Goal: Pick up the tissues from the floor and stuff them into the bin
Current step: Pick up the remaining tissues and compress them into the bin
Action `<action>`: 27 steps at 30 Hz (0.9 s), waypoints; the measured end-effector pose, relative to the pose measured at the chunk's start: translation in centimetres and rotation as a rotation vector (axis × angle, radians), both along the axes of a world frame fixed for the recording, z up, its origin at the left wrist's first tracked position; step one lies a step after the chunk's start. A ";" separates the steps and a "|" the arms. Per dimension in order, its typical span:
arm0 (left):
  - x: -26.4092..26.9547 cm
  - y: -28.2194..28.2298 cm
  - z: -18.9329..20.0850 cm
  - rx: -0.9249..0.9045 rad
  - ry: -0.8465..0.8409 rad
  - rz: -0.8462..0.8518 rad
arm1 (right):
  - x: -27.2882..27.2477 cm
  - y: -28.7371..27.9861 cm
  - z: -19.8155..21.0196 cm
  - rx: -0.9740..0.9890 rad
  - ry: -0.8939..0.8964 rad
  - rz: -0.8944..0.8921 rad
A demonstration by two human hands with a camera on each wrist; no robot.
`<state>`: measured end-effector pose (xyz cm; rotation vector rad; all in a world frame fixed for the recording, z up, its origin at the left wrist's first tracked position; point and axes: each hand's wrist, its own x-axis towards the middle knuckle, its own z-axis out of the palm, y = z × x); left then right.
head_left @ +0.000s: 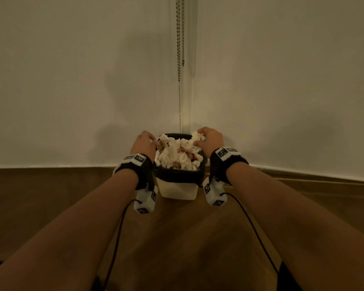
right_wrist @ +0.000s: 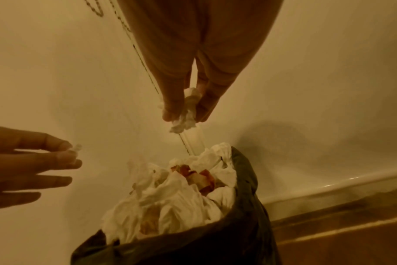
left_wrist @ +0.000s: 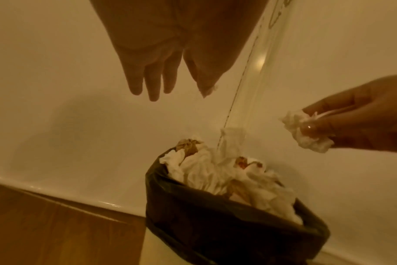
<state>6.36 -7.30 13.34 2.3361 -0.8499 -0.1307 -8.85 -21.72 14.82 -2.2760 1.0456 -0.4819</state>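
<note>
A small white bin [head_left: 178, 191] with a black liner [left_wrist: 215, 224] stands on the floor in the corner of the room. It is heaped above its rim with crumpled tissues [head_left: 177, 156], some stained brown and red. My right hand [head_left: 210, 139] hovers over the bin's far right edge and pinches a crumpled white tissue [right_wrist: 186, 114] between thumb and fingers. My left hand [head_left: 143, 143] is at the bin's left edge. Its thumb and forefinger pinch a small tissue scrap [left_wrist: 207, 91] while its other fingers point straight down.
White walls meet right behind the bin, and a beaded blind chain [head_left: 180, 38] hangs down the corner. A white skirting board [head_left: 51, 165] runs along the wooden floor [head_left: 177, 238]. Black cables trail from both wrist cameras.
</note>
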 end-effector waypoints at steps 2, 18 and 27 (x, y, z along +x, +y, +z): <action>0.9 -0.9 -1.0 0.076 0.041 -0.027 | 1.1 -0.7 -0.4 0.015 0.044 0.006; 5.7 -7.1 -6.1 0.226 0.109 -0.113 | 5.6 -5.2 -2.1 -0.036 0.354 0.091; 4.3 -9.2 -5.7 0.344 0.078 -0.338 | 7.1 -5.5 -3.2 -0.006 0.512 0.123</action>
